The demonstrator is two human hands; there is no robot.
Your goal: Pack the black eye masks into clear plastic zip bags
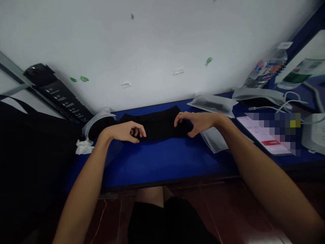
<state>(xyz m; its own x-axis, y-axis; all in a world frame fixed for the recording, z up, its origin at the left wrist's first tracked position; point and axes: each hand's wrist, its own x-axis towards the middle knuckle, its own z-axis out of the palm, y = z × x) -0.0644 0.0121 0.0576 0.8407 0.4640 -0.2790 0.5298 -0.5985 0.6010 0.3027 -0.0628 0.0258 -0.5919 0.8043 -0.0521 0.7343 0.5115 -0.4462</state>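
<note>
A strip of black cloth (159, 123) lies spread lengthwise across the blue tabletop (152, 159). Over its left end is my left hand (127, 132), fingers loosely curled, with a gap between thumb and fingertips and nothing seen in them. At the cloth's right end, my right hand (196, 122) has its thumb and fingers wide apart, around the edge of the fabric. Whether either hand touches the cloth I cannot tell. Beneath my right forearm lies a frosted plastic pouch (214, 139), partly hidden.
Behind my right hand is another frosted pouch (213, 101). A phone (261, 132), white cables (291, 101) and a plastic bottle (266, 67) are at the right. At left are crumpled tissue (84, 146), a pouch with black contents (100, 125) and a long black box (63, 95).
</note>
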